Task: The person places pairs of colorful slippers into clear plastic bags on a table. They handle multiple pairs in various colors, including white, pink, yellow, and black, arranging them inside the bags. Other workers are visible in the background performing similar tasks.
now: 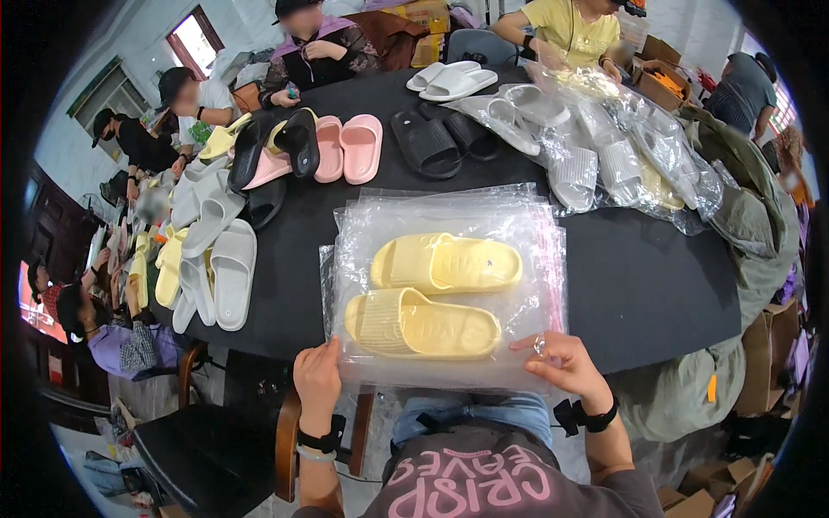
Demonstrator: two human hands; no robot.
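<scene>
Two pale yellow slide slippers, an upper one [471, 263] and a lower one [458, 332], lie side by side in front of me, toes to the left. Shine over them suggests clear film on top, though I cannot tell whether both are fully inside. Beneath is a stack of clear plastic bags [527, 233] reaching past the table's near edge. My left hand [318, 377] pinches the near left corner of the bag. At the near right corner, my right hand [566, 367] rests on the plastic with thumb and forefinger apart, the forefinger pointing toward the lower slipper.
Grey, yellow, black and pink slippers [361, 148] crowd the black table's [639, 285] left and far side. Bagged grey slippers [617, 160] are heaped at the far right. A black chair [216, 449] stands at my left. Several people sit around the table; cardboard boxes [768, 354] stand right.
</scene>
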